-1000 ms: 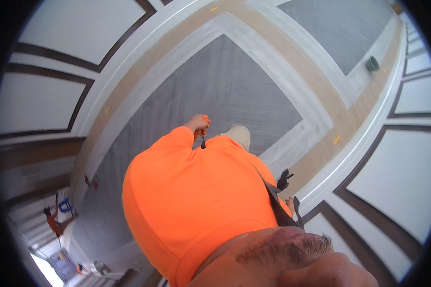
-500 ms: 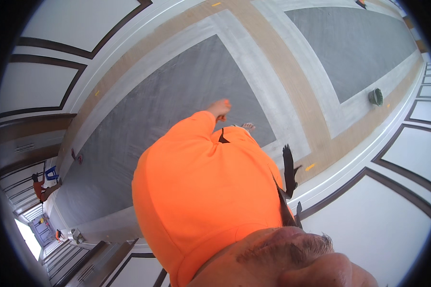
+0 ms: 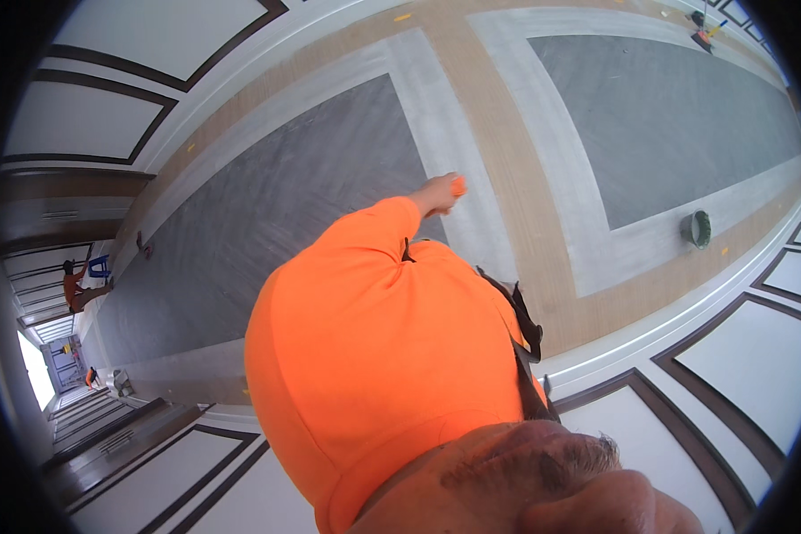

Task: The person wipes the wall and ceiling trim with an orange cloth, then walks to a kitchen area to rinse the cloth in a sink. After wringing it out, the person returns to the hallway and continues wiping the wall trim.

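My left hand [image 3: 438,194] reaches out ahead of my orange top, above the edge between the dark grey floor panel and its pale border. Its fingers are closed around a small orange thing [image 3: 458,186], too small and partly covered to name. My right hand is out of sight. Along the right side of my body hangs a black strap with a dark loose piece [image 3: 523,320]. A green bucket [image 3: 697,230] stands on the pale border to the right, apart from my hand.
Brooms [image 3: 708,37] lean at the far right. Panelled walls [image 3: 89,120] with dark trim line both sides. At the left, another person [image 3: 78,287] is beside a blue stool [image 3: 100,266]. A pale container [image 3: 118,383] stands farther down the corridor.
My left hand has swung forward and right, from over the grey panel to its pale border. The floor has shifted in view, and the brooms have come into sight at the far right.
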`<move>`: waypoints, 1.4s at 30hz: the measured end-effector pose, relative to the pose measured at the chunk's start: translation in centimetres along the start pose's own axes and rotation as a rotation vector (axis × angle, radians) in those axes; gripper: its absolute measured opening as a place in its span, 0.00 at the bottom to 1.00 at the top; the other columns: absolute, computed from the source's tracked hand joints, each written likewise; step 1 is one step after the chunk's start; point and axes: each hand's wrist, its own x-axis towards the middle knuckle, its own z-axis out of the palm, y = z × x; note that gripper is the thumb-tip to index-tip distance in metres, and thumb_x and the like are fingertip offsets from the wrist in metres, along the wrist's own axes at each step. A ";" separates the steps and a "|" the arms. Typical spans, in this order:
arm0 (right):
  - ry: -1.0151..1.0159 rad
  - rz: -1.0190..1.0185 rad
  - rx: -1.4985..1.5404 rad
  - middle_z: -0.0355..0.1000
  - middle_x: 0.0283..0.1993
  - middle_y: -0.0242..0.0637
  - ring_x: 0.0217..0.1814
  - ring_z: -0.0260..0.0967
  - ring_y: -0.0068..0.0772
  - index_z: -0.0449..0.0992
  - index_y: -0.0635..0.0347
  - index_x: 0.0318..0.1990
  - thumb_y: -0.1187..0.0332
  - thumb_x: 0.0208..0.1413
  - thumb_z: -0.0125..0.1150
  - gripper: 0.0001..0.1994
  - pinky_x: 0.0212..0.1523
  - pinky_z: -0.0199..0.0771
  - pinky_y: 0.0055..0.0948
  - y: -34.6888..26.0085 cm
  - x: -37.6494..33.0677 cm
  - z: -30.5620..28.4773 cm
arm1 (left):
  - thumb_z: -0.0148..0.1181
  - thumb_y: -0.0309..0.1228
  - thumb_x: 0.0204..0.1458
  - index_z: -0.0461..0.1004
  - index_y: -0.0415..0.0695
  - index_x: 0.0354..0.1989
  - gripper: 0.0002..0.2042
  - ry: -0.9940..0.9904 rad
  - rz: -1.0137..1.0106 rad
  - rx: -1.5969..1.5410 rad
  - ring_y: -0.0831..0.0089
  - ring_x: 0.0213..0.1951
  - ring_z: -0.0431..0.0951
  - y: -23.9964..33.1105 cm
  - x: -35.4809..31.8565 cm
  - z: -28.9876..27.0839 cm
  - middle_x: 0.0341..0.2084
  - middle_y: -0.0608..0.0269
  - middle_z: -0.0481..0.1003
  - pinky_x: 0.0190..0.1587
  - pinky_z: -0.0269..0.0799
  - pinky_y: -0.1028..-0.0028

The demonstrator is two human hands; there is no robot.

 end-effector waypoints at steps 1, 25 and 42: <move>-0.008 -0.020 -0.002 0.76 0.32 0.39 0.28 0.75 0.32 0.77 0.68 0.43 0.57 0.65 0.56 0.18 0.17 0.70 0.27 -1.9 2.0 -2.1 | 0.55 0.21 0.49 0.72 0.38 0.40 0.10 -0.010 -0.081 0.054 0.55 0.24 0.82 -1.7 0.6 1.1 0.26 0.46 0.80 0.26 0.77 0.58; -0.006 -0.271 -0.172 0.78 0.35 0.40 0.27 0.70 0.24 0.79 0.67 0.44 0.53 0.66 0.56 0.21 0.28 0.70 0.27 -40.7 24.9 -33.9 | 0.57 0.34 0.57 0.69 0.42 0.33 0.08 0.044 0.032 -0.325 0.61 0.14 0.77 35.6 28.8 16.3 0.18 0.56 0.74 0.14 0.68 0.61; -0.219 -0.397 -0.259 0.76 0.53 0.49 0.38 0.78 0.36 0.69 0.65 0.61 0.47 0.67 0.52 0.29 0.33 0.78 0.30 -75.2 38.0 -54.8 | 0.57 0.28 0.56 0.69 0.43 0.52 0.15 0.068 0.198 -0.551 0.68 0.25 0.79 82.6 29.4 24.5 0.33 0.59 0.78 0.31 0.77 0.68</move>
